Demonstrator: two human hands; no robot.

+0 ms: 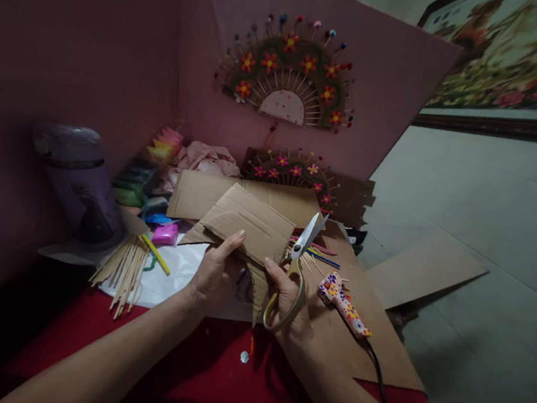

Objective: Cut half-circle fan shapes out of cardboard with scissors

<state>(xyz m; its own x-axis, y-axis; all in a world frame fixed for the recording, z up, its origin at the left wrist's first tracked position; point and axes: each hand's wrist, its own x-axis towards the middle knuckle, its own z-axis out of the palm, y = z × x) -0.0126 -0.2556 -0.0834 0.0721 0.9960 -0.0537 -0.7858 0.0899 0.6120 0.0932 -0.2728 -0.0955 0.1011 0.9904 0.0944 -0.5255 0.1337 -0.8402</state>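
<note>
The folded cardboard piece [251,222] was held up above the red cloth [213,383]. The left hand [216,273] gripped its near edge, thumb on top. The right hand [286,289] was closed around scissors [298,250], thumb against the cardboard, blades just right of it. Wooden sticks [120,269] lay to its left, a flowered glue gun [346,307] to its right; beyond it hung a flower-trimmed fan [298,56].

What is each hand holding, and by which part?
The left hand holds the cardboard piece by its near edge; the right hand holds the scissors by the handles, its thumb also against the cardboard piece.
</note>
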